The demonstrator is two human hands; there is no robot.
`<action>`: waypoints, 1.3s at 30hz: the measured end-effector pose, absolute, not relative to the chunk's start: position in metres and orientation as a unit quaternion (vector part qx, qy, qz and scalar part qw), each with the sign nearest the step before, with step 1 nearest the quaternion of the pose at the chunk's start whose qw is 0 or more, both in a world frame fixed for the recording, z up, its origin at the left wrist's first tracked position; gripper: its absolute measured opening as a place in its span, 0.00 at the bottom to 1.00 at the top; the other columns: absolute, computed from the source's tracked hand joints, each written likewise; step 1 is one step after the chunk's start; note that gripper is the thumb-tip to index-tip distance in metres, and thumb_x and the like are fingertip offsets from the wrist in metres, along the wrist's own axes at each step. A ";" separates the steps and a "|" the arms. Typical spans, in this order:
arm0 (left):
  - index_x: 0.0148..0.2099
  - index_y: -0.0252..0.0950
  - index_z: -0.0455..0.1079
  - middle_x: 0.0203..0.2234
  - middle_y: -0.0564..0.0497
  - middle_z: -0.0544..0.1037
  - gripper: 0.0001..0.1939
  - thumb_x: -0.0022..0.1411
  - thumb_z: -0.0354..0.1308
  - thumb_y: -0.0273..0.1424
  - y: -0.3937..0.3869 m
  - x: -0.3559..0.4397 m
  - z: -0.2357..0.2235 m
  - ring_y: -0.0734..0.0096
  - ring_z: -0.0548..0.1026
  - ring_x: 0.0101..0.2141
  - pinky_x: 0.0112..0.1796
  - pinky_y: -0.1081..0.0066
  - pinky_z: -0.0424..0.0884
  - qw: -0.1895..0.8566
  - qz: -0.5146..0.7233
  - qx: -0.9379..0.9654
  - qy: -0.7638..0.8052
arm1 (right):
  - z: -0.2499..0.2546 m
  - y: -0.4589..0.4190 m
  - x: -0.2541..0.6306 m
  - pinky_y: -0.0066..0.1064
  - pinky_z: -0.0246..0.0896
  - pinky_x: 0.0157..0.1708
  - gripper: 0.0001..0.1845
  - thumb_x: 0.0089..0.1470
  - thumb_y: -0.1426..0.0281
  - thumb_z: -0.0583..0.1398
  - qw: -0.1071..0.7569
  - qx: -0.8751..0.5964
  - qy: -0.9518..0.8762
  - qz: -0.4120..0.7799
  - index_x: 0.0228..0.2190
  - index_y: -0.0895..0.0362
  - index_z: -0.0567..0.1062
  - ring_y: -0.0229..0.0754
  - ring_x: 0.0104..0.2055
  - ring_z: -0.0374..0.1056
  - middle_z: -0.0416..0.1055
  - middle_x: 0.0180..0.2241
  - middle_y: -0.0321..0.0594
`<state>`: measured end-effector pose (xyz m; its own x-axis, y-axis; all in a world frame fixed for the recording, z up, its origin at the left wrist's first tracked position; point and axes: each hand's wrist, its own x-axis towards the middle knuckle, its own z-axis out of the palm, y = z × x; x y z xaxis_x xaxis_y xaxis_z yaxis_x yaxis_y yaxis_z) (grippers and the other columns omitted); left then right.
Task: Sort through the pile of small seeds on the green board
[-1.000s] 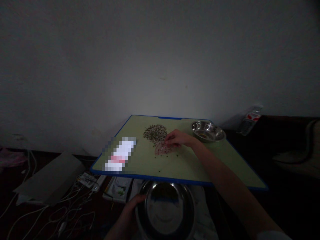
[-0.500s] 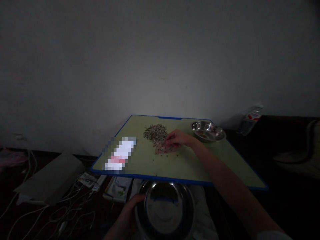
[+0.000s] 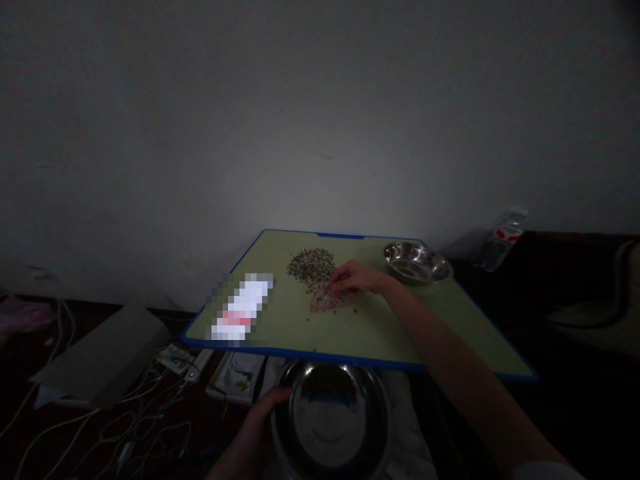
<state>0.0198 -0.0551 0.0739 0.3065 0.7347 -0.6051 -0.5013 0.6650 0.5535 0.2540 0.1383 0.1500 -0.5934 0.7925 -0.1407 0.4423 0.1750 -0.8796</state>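
Note:
My right hand [image 3: 353, 279] is over the board, with its fingers closed on the upper edge of a thin pinkish patterned sheet [image 3: 325, 300], roughly fan-shaped. Small dark specks lie on and around that sheet. Just beyond, to the left, spreads a pile of small dark and pale seeds or grains [image 3: 311, 265]. Below the board's near edge, my left hand [image 3: 267, 407] grips the left rim of a shiny steel basin [image 3: 327, 427]. Its thumb lies over the rim, and the other fingers are hidden in shadow.
The blue-edged board [image 3: 280, 333] carries a second steel bowl [image 3: 417, 263] at the back right and a lit, pixelated phone-like rectangle [image 3: 243, 310] at left. A plastic bottle [image 3: 501, 240] leans by the wall. Cables [image 3: 135, 427] and a box [image 3: 105, 360] lie lower left.
Almost nothing differs. The fingers of my right hand have shifted very slightly at the pinkish sheet; my left hand and the basin look the same.

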 end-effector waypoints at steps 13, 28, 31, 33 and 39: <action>0.35 0.34 0.74 0.28 0.46 0.81 0.15 0.44 0.59 0.35 -0.056 0.019 0.074 0.51 0.71 0.43 0.45 0.57 0.61 0.808 0.369 0.120 0.444 | 0.148 0.141 0.256 0.19 0.47 0.11 0.14 0.40 0.65 0.60 0.199 -0.440 -0.741 0.466 0.28 0.63 0.74 0.27 0.13 0.55 0.71 0.21 0.38; 0.36 0.34 0.74 0.26 0.46 0.81 0.14 0.46 0.58 0.34 -0.055 0.019 0.076 0.52 0.72 0.42 0.46 0.57 0.60 0.813 0.372 0.115 0.433 | 0.144 0.148 0.265 0.20 0.46 0.11 0.12 0.40 0.67 0.60 0.245 -0.487 -0.721 0.429 0.26 0.63 0.74 0.28 0.13 0.55 0.66 0.15 0.33; 0.35 0.35 0.74 0.26 0.47 0.81 0.13 0.47 0.57 0.34 -0.055 0.018 0.075 0.53 0.72 0.43 0.47 0.58 0.59 0.809 0.371 0.114 0.443 | 0.143 0.149 0.264 0.20 0.46 0.10 0.12 0.39 0.67 0.60 0.256 -0.490 -0.713 0.431 0.26 0.63 0.73 0.28 0.13 0.55 0.65 0.14 0.33; 0.35 0.35 0.75 0.26 0.47 0.81 0.12 0.47 0.57 0.34 -0.055 0.017 0.075 0.54 0.72 0.43 0.47 0.59 0.59 0.802 0.373 0.115 0.452 | 0.143 0.149 0.264 0.20 0.46 0.10 0.11 0.39 0.67 0.60 0.260 -0.488 -0.712 0.432 0.26 0.63 0.73 0.28 0.13 0.55 0.66 0.15 0.33; 0.35 0.34 0.75 0.25 0.47 0.81 0.14 0.47 0.57 0.35 -0.054 0.017 0.075 0.52 0.73 0.41 0.45 0.59 0.62 0.804 0.358 0.124 0.459 | 0.145 0.148 0.263 0.20 0.45 0.10 0.11 0.40 0.67 0.60 0.262 -0.492 -0.714 0.424 0.25 0.63 0.74 0.27 0.12 0.54 0.68 0.16 0.35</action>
<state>0.0172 -0.0539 0.0747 0.3225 0.6891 -0.6489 -0.4607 0.7132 0.5283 0.2625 0.1483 0.1447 -0.3775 0.9250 -0.0431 0.4803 0.1558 -0.8632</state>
